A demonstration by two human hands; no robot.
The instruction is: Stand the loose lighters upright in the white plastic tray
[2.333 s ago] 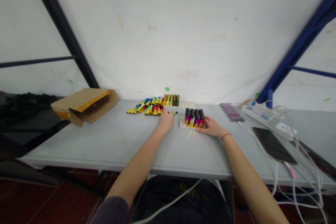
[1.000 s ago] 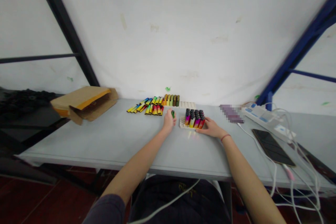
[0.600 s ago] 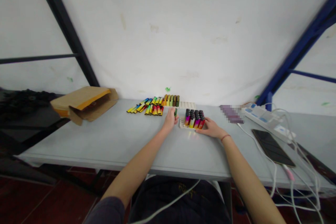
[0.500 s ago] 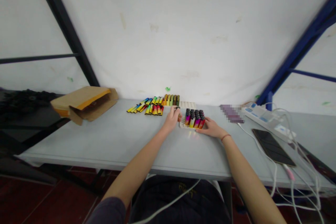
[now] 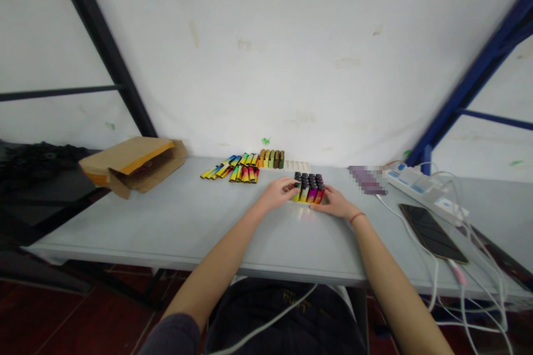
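Upright lighters (image 5: 311,194) with black tops stand in rows in a small white tray (image 5: 303,203) on the table. At the tray's left front corner, my left hand (image 5: 278,193) pinches a yellow-green lighter (image 5: 296,195) that is upright in line with the front row. My right hand (image 5: 336,203) grips the tray's right side, thumb along the front edge and fingers beside a red lighter (image 5: 320,195). Part of the tray's left side is hidden behind my left fingers.
Loose colourful lighters (image 5: 231,169) lie in two rows at the back left. Beside them stand upright lighters (image 5: 271,158) and a white tray (image 5: 297,166). An open cardboard box (image 5: 133,161) lies left; a phone (image 5: 433,232), power strip (image 5: 428,191) and cables are at right.
My left hand has moved right and towards me, bringing a yellow-green lighter to the tray's left front corner. My right hand has stayed on the tray.
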